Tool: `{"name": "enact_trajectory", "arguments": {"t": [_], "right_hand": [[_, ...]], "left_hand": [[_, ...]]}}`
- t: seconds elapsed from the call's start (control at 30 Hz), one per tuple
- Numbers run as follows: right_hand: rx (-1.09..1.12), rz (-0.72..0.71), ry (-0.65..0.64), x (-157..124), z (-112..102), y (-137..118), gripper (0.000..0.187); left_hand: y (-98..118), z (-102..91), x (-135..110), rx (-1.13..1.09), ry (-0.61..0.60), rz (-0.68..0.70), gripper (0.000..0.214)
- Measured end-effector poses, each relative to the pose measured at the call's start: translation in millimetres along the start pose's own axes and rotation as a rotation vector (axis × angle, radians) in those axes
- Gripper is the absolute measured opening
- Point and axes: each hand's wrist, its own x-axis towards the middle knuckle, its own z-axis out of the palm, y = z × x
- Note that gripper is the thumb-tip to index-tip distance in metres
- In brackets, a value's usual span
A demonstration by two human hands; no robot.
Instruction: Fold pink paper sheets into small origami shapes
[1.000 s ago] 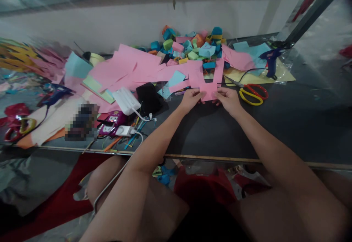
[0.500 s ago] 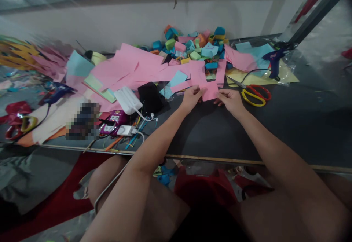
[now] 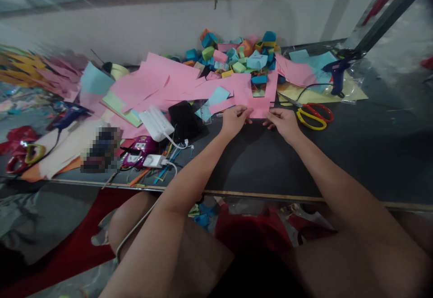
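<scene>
Between my two hands is a small piece of pink paper (image 3: 259, 108), pinched by its lower corners. My left hand (image 3: 236, 119) grips its left side with thumb and fingers closed. On the right side, my right hand (image 3: 282, 121) pinches the other edge. Pink paper strips (image 3: 242, 88) lie just beyond it, so its far edge is hard to tell from them. To the right of my right hand rest scissors (image 3: 313, 116) with one red and one yellow handle.
A pile of small folded paper boxes (image 3: 238, 58) sits against the wall. Large pink sheets (image 3: 158, 81) spread leftward, near a white power bank (image 3: 156, 123) and a black pouch (image 3: 184, 119). Glue guns lie at the right (image 3: 337, 76) and left (image 3: 69, 114). A wooden edge (image 3: 257, 195) fronts the table.
The pink paper in my hands looks flatter and shallower, its lower edge a little higher in view. Both hands stay nearly in place, and the surrounding things have not visibly moved.
</scene>
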Motion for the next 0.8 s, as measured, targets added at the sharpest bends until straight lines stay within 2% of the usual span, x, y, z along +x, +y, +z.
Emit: {"name": "enact_trajectory", "arguments": {"t": [0.07,0.13,0.17,0.23,0.3,0.4,0.5,0.63,0.8], "right_hand": [[-0.007,-0.005,-0.007,-0.8,-0.1,-0.7,0.053],[0.004,-0.008,0.006,-1.6,-0.1,-1.7,0.052],[0.018,-0.009,0.020,-1.8,-0.1,-2.1,0.052],[0.044,-0.008,0.048,-2.0,-0.1,-2.5,0.053],[0.038,-0.012,0.061,-2.3,-0.4,-2.7,0.054],[-0.032,-0.022,0.037,-3.6,-0.9,-3.1,0.054],[-0.073,-0.022,0.006,-5.5,-1.1,-3.8,0.052],[-0.072,-0.022,0.007,-6.2,-1.1,-5.4,0.050],[-0.042,-0.011,0.044,-6.8,-1.0,-8.7,0.049]], "left_hand": [[-2.2,-1.0,-0.4,0.045,0.012,0.020,0.024],[-4.4,-3.3,-0.2,0.117,0.041,0.097,0.026],[-5.4,-4.8,0.3,0.166,0.058,0.167,0.036],[-7.5,-8.0,2.1,0.285,0.064,0.355,0.072],[-10.1,-10.1,4.2,0.414,0.018,0.537,0.095],[-14.8,-10.4,5.1,0.565,-0.048,0.679,0.092],[-17.8,-9.6,3.3,0.621,-0.024,0.688,0.080],[-16.3,-10.4,2.5,0.613,-0.009,0.682,0.080],[-12.6,-10.5,3.1,0.508,-0.071,0.721,0.083]]}}
